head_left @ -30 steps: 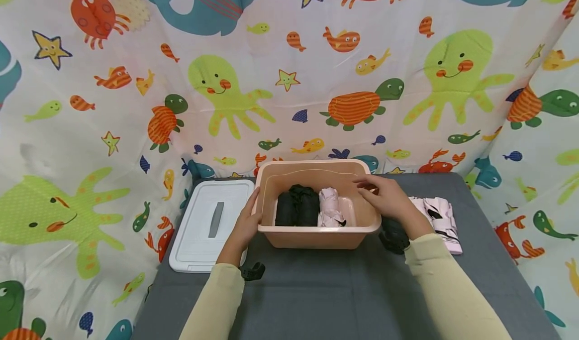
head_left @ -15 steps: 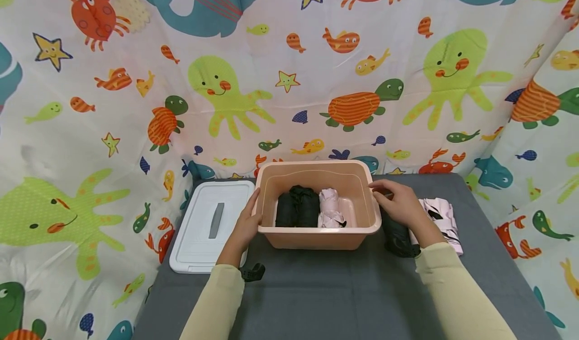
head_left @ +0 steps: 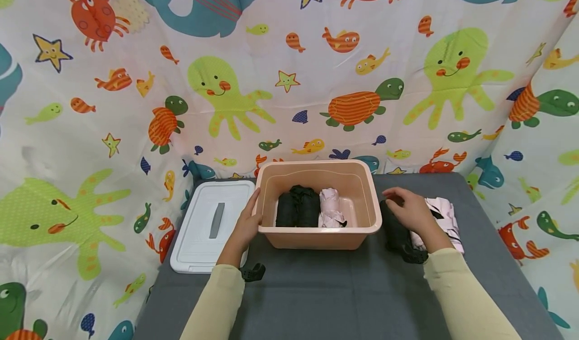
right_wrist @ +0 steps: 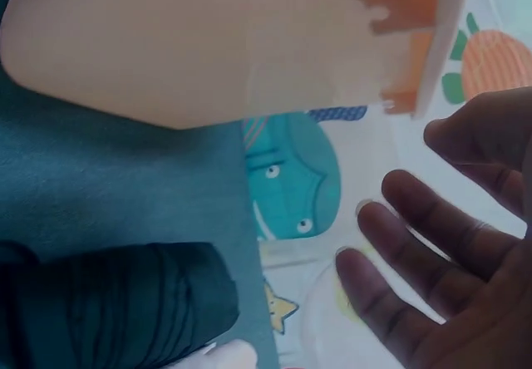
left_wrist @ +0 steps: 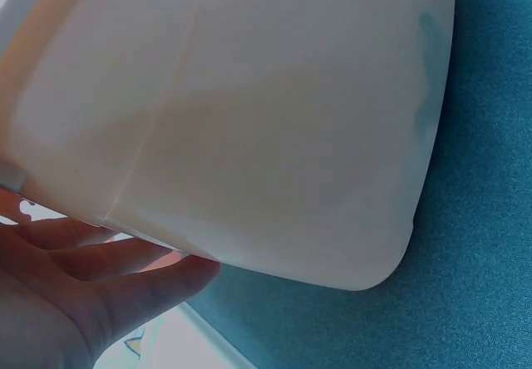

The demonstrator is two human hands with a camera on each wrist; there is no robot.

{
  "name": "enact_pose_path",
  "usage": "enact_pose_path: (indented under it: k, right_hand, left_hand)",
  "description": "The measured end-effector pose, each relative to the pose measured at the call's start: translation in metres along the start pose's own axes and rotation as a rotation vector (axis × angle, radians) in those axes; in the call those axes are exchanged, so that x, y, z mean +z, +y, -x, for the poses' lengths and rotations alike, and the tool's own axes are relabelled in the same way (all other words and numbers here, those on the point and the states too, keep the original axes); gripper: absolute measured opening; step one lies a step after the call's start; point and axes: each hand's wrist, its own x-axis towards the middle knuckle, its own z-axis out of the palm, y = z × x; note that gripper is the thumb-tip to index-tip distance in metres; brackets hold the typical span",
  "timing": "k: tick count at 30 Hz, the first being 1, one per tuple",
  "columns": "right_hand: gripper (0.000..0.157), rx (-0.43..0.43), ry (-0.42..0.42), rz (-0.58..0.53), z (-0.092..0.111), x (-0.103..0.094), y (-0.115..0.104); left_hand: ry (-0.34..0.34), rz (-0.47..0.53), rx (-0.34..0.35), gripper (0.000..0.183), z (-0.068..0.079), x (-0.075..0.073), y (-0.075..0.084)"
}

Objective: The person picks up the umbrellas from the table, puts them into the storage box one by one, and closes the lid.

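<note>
A peach plastic bin (head_left: 316, 238) stands at the table's back, holding black fabric rolls (head_left: 304, 207) and a pale pink fabric roll (head_left: 329, 207). My left hand (head_left: 246, 225) touches the bin's left end, its fingers extended along the wall in the left wrist view. Off the bin's right side, my right hand (head_left: 410, 212) hovers with nothing in its loosely bent fingers. Below it lies another black fabric roll (head_left: 394, 229), pleated in the right wrist view, partly hidden by the hand. A folded pink-and-black cloth (head_left: 445, 214) lies just right of that hand.
A white lid (head_left: 194, 239) with a grey handle lies flat left of the bin, partly behind the left forearm. Dark grey cloth covers the table (head_left: 316, 295). A curtain (head_left: 289, 104) printed with sea animals hangs behind and at both sides.
My right hand has moved from the bin's right rim out to the right, over the black roll. The left hand stays at the bin's left end.
</note>
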Motion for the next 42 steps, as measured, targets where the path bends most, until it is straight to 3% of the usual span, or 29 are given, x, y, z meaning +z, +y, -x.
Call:
enact_pose_path:
  k: [13, 18, 31, 42]
  right_hand:
    - [0.034, 0.004, -0.019, 0.067, -0.002, 0.015, 0.026]
    - [0.034, -0.001, -0.050, 0.091, -0.001, 0.019, 0.033]
    - [0.038, 0.084, -0.176, 0.151, -0.001, 0.031, 0.044]
    - [0.044, 0.092, -0.222, 0.208, -0.005, 0.043, 0.043]
  left_hand:
    - [0.004, 0.020, -0.017, 0.081, -0.002, 0.001, -0.002]
    - [0.002, 0.006, 0.011, 0.081, -0.001, 0.001, -0.003]
    - [0.005, 0.005, 0.047, 0.082, 0.000, 0.001, -0.003]
    - [-0.001, 0.012, 0.038, 0.083, 0.001, 0.001, -0.001]
